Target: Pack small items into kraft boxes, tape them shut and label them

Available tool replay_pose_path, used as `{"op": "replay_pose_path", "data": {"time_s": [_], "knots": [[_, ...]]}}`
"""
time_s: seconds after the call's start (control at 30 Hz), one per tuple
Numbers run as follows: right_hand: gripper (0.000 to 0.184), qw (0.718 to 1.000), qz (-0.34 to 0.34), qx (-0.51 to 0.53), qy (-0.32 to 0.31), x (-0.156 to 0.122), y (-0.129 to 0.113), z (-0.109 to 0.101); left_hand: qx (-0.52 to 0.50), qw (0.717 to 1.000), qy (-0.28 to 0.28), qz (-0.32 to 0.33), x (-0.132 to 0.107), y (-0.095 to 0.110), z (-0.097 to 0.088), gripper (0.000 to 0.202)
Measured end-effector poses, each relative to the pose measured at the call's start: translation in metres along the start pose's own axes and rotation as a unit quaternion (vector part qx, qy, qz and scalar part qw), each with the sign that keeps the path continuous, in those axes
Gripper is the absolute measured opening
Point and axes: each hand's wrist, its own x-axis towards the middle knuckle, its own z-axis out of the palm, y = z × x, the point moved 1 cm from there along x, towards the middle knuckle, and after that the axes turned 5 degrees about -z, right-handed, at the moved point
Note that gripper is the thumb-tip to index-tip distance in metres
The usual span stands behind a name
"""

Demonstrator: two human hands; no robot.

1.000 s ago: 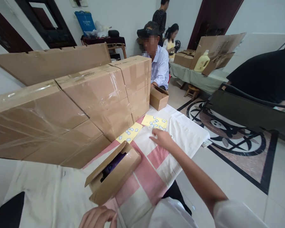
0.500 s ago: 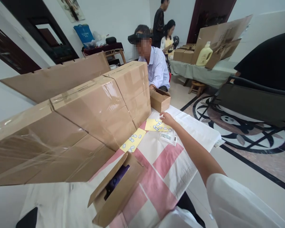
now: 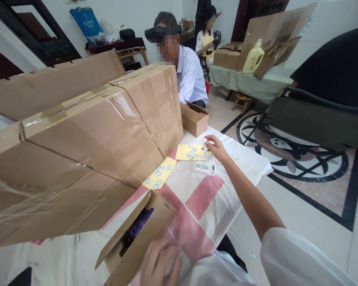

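Observation:
My right hand [image 3: 216, 147] reaches over the far part of the table. Its fingers are closed on the clear plastic lid [image 3: 205, 146] of a small white case [image 3: 205, 168], and the lid stands raised. Beside the case lies a yellow card [image 3: 183, 152] with small drawn rectangles; a second yellow card [image 3: 161, 173] is nearer, along the box wall. My left hand [image 3: 159, 260], blurred, is low in front, by an open cardboard box [image 3: 149, 234] with something purple [image 3: 140, 224] inside. Whether it holds anything cannot be made out.
Taped cardboard boxes [image 3: 107, 139] form a wall along the table's left. A smaller open box [image 3: 195, 121] stands at the far end, near a seated person [image 3: 189, 71]. Behind, a draped table carries a yellow jug [image 3: 253, 57]. A dark folding chair [image 3: 313, 123] is at right.
My right hand has lifted the case's clear lid. My left hand has come into view beside the near box. The whole view has shifted slightly.

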Motion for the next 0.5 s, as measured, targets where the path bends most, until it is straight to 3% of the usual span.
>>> {"op": "replay_pose_path", "data": {"time_s": [0.07,0.2,0.27,0.37,0.5], "knots": [[0.045,0.999,-0.020,0.019,0.018,-0.016,-0.005,-0.002,-0.056,0.996,-0.073,0.000,0.044,0.010,0.044,0.040],[0.042,0.996,-0.047,0.035,0.064,-0.055,-0.011,-0.004,-0.095,0.986,-0.132,-0.046,0.143,0.016,0.143,0.069],[0.041,0.993,-0.054,0.053,0.093,-0.078,-0.011,-0.007,-0.100,0.984,-0.145,-0.037,0.176,0.011,0.178,0.077],[0.038,0.985,-0.050,0.099,0.135,-0.110,-0.006,-0.014,-0.105,0.986,-0.125,-0.029,0.191,-0.002,0.202,0.075],[0.034,0.940,-0.049,0.233,0.245,-0.129,-0.004,-0.032,-0.110,0.990,-0.090,-0.013,0.172,-0.016,0.205,0.066]]}}
